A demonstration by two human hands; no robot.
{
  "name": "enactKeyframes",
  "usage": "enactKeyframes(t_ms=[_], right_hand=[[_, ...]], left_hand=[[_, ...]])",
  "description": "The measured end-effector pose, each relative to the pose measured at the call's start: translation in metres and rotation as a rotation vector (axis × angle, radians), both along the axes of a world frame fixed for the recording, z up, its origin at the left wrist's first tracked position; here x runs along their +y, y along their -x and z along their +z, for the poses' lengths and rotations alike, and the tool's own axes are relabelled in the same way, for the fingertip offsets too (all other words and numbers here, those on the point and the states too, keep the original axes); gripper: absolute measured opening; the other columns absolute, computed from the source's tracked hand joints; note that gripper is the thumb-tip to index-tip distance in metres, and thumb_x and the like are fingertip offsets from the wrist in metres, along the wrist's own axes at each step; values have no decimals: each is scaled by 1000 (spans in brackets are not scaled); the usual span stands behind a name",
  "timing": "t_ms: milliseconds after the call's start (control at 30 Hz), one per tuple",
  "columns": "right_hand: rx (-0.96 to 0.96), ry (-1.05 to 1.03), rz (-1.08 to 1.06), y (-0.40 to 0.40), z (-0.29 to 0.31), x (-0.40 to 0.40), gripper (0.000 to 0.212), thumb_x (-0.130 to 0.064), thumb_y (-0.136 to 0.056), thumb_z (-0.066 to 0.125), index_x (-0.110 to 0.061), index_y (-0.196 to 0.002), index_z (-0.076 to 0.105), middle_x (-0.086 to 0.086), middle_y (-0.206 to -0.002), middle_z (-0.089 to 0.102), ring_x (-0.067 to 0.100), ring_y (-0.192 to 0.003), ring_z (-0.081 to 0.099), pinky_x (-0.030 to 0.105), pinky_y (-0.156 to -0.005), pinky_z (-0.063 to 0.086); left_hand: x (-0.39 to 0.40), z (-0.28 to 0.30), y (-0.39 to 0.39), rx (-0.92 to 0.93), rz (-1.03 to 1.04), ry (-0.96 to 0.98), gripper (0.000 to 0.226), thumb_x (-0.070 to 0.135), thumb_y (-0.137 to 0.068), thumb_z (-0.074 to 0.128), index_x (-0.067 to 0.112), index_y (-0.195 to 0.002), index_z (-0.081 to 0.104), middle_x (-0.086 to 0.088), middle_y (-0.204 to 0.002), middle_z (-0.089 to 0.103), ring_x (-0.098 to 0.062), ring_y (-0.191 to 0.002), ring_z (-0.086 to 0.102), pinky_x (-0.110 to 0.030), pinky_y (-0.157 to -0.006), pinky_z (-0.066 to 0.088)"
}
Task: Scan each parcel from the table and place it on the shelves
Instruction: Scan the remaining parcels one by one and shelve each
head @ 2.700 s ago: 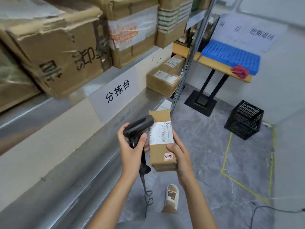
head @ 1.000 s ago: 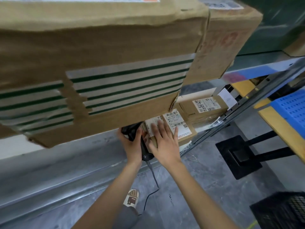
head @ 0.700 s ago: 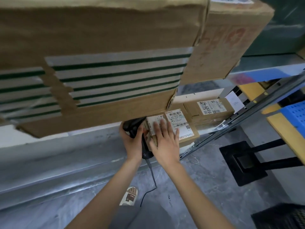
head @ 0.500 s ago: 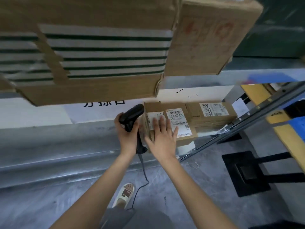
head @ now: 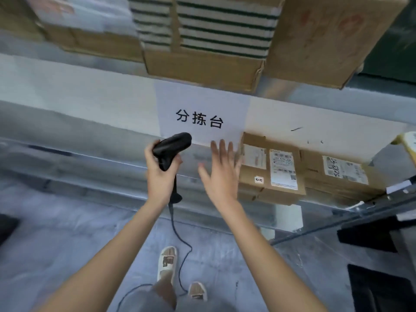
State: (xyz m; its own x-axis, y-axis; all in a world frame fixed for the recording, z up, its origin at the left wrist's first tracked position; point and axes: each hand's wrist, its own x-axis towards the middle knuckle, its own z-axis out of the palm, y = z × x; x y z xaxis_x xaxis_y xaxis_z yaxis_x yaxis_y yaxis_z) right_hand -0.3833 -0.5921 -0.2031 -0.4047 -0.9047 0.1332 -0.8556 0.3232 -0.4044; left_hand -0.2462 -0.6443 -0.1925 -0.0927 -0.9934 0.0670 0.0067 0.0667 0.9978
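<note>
- The left hand [head: 160, 174] grips a black barcode scanner [head: 171, 147].
- The right hand [head: 219, 171] is free, fingers spread apart.
- The small brown parcel [head: 253, 170] with a white label lies on the metal shelf [head: 90, 163], touching another parcel.
- A paper sign [head: 200, 118] reads "分拣台".

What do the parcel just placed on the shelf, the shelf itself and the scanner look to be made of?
Parcel: brown corrugated cardboard, matte, with white paper labels. Shelf: probably sheet metal, grey with a dull sheen and soft reflections. Scanner held in the left hand: likely moulded black plastic, smooth and slightly glossy.
</note>
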Motion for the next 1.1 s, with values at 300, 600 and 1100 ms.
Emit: enactKeyframes(t_ms=[300,600,1100], right_hand=[[15,-10,357,-118,38,-92,75,-56,-102,41,-23,-161,11,2,-169,3,22,-156,-7,48,-122,-11],[-27,-22,746,-358,60,-160,76,-49,-101,48,-25,-161,10,1,-170,2,23,-156,-9,52,-123,-8],[-34,-59,1220,-742,62,-171,75,-53,-101,45,-28,-161,7,0,-170,0,25,-155,-9,53,-122,-7]], left_hand=[[-35,42,-136,-31,410,110,64,13,-92,70,66,-111,40,7,-109,70,-22,-100,70,-38,-96,52],[-44,70,-335,-49,782,178,57,12,-93,71,51,-123,42,36,-115,60,2,-109,63,-24,-97,47],[-2,65,-672,-112,1259,153,51,17,-95,71,39,-132,43,21,-123,60,-20,-111,69,-47,-94,57]])
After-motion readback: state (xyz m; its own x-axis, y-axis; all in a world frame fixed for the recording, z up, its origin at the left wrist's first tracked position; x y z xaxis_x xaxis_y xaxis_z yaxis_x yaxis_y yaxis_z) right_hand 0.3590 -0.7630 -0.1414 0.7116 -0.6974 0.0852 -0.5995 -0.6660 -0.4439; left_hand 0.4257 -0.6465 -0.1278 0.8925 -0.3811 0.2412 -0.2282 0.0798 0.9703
